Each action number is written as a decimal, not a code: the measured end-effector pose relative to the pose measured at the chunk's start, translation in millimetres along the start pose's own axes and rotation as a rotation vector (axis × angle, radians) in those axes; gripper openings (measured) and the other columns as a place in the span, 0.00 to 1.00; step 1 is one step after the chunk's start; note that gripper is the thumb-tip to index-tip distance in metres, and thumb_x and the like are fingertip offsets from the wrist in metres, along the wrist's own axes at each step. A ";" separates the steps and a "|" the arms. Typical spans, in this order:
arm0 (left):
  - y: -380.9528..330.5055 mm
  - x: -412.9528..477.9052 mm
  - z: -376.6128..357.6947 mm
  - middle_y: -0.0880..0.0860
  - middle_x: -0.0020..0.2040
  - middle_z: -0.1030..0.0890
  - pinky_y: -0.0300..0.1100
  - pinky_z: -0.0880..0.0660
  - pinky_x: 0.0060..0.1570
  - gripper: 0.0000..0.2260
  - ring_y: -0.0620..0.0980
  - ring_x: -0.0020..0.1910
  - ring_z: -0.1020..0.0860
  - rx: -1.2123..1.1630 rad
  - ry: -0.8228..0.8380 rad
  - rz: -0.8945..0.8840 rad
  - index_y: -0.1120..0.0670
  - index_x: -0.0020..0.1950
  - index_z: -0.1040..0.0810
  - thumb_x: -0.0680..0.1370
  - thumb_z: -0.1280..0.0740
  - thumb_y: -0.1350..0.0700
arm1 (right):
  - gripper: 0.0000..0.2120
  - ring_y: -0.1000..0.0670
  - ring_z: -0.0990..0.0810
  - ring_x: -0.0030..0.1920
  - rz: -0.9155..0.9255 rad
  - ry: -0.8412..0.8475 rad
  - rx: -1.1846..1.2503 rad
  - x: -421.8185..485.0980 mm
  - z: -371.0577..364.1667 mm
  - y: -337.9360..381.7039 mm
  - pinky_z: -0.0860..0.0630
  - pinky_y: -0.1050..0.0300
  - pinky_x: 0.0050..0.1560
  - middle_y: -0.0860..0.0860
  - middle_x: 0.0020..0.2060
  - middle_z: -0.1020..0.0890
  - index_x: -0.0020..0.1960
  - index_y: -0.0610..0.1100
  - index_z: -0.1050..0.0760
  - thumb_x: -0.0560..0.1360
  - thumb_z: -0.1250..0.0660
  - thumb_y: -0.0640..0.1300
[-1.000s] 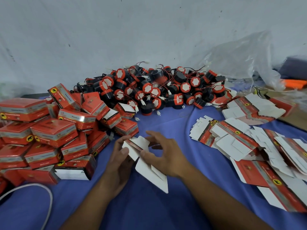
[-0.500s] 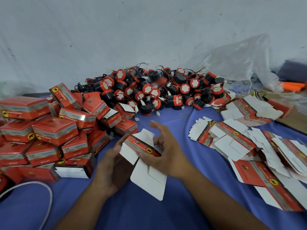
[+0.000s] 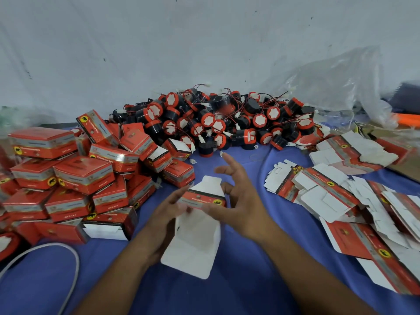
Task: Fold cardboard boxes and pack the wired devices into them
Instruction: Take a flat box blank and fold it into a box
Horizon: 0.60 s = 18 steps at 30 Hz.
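A: Blue-clothed counter (image 3: 238, 292) under a pale, scuffed wall (image 3: 159, 53), seen from the head camera. At the back, a heap of wired devices (image 3: 227, 121), red and black, leads tangled.

B: And to the left?

A: Stacked folded boxes (image 3: 79, 178), most closed, one at the front lying open-ended. To the right, loose drifts of flat blanks (image 3: 329, 196), with a clear plastic bag (image 3: 329, 83) behind.

B: The piece in work?

A: One box blank (image 3: 195, 242), lifted above the counter near the middle. White inside turned toward the camera, red band across its upper part. Not yet squared into a box.

B: Hands?

A: Left hand (image 3: 163, 214) with fingers laid out straight along the blank's left edge, bearing it from that side; thumb blurred, hard to read. Right hand (image 3: 241, 208) wide open, fingers spread and raised clear, only the thumb against the red band.

B: Risks?

A: Probably a slip: held by so little, liable to swing or drop on the push of a flap. Possibly a crease off the score line, leaving a skewed box. Later, likely snagging of tangled leads when drawing one device from the heap, dragging neighbours along.
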<state>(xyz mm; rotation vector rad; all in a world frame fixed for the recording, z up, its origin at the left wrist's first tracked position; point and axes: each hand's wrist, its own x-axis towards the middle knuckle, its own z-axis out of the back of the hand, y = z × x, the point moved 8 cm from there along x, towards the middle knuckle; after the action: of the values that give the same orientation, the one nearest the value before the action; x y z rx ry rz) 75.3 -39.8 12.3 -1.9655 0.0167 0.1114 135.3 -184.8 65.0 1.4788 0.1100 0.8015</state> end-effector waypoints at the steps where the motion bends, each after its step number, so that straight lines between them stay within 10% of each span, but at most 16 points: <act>1: -0.5 0.7 -2.7 0.60 0.59 0.18 0.52 0.19 0.50 0.27 0.59 0.55 0.18 0.035 0.006 -0.014 0.50 0.67 0.24 0.68 0.27 0.53 | 0.45 0.55 0.19 0.42 0.008 -0.011 -0.006 -0.4 2.8 -0.5 0.23 0.63 0.45 0.57 0.66 0.30 0.78 0.58 0.44 0.71 0.21 0.44; 7: -13.2 0.2 -1.3 0.59 0.62 0.21 0.46 0.20 0.49 0.34 0.57 0.58 0.19 0.064 -0.023 -0.243 0.42 0.71 0.28 0.68 0.29 0.66 | 0.41 0.55 0.36 0.74 -0.066 -0.133 -0.278 2.7 12.4 -19.5 0.31 0.51 0.70 0.55 0.75 0.40 0.79 0.51 0.46 0.75 0.25 0.49; 11: -18.9 -4.8 -12.4 0.55 0.69 0.25 0.45 0.22 0.57 0.39 0.55 0.67 0.25 0.254 0.039 -0.342 0.44 0.76 0.36 0.70 0.26 0.63 | 0.31 0.58 0.21 0.61 -0.310 -0.014 0.021 2.7 4.1 -42.3 0.20 0.56 0.55 0.62 0.68 0.26 0.70 0.63 0.33 0.71 0.26 0.61; 18: -9.0 -4.9 -12.0 0.47 0.68 0.23 0.43 0.22 0.57 0.35 0.46 0.66 0.24 0.546 0.000 -0.279 0.41 0.76 0.36 0.73 0.26 0.54 | 0.26 0.45 0.16 0.57 -0.291 -0.004 0.124 3.0 3.4 -43.4 0.20 0.40 0.60 0.50 0.60 0.17 0.70 0.56 0.27 0.74 0.26 0.54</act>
<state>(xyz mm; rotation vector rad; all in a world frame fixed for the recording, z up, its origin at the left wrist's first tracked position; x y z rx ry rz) 71.9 -47.5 25.6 -1.4055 -0.2070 -0.0719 157.1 -181.3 27.3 1.5369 0.3688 0.5629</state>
